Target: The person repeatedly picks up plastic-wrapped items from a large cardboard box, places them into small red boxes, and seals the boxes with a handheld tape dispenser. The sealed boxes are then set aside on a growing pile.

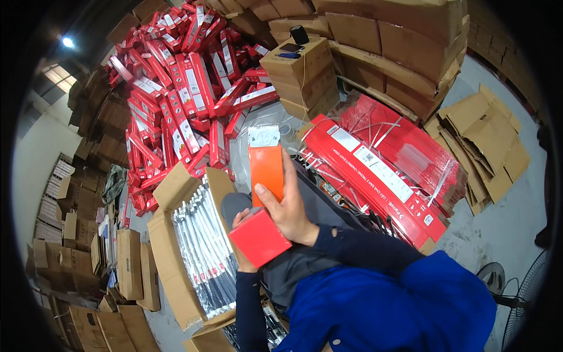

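My left hand (244, 244) holds a red carton (260, 237), whose flat red face is turned up towards the camera. Just beyond it, my right hand (288, 209) grips a flat orange piece (266, 174) with a pale, toothed-looking end, the thumb lying on its face. The orange piece's lower end meets the carton; whether it is inside cannot be told. Left of my legs, an open cardboard box (171, 268) holds plastic-wrapped poles (204, 251). To the right lies a long red printed carton (369, 176) beside strapped flat red cartons (404, 145).
A large heap of long red cartons (189, 83) lies ahead. Stacked brown boxes (303, 66) carry a phone (292, 47) and a black cylindrical object (299, 35). Flattened cardboard (484, 145) lies right; a fan (525, 299) stands lower right. Another box of poles (211, 336) is below.
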A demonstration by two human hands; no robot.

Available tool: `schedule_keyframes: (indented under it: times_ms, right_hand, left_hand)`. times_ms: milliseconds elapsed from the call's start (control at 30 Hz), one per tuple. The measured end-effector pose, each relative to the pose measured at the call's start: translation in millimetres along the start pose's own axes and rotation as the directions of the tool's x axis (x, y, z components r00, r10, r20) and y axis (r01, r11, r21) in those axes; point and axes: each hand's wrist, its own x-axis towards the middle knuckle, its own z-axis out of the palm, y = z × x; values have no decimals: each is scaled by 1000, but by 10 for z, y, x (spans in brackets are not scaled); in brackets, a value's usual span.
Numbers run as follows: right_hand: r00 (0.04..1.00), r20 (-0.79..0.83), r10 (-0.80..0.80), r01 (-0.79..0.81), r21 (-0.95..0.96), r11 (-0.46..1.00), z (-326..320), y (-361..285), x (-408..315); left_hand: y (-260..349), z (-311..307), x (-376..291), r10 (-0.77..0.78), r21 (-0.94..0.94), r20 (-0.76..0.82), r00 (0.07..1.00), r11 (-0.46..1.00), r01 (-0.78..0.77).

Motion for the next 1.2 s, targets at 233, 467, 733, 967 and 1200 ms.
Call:
schedule_keyframes:
  times_ms: [233, 467, 733, 967, 1200]
  right_hand:
    - [989, -22, -145, 134, -252, 958, 25, 111, 326]
    - [910, 175, 376, -402, 157, 902, -849, -152, 736]
    - [980, -39, 195, -198, -83, 977, -1473, -877, 1023]
    - [956, 219, 197, 9, -690, 724, -970, -127, 457]
    - [802, 514, 304, 92, -609, 788, -1006, 161, -80]
  left_hand:
    - [806, 86, 831, -119, -361, -37, 992, 927, 98]
    - [1364, 609, 1813, 77, -531, 198, 977, 846, 41]
    - [1376, 591, 1869, 62, -576, 322, 945, 805, 144]
    - [892, 294, 1554, -63, -629, 308, 949, 735, 253]
    - [357, 68, 614, -190, -615, 7, 982, 773, 154]
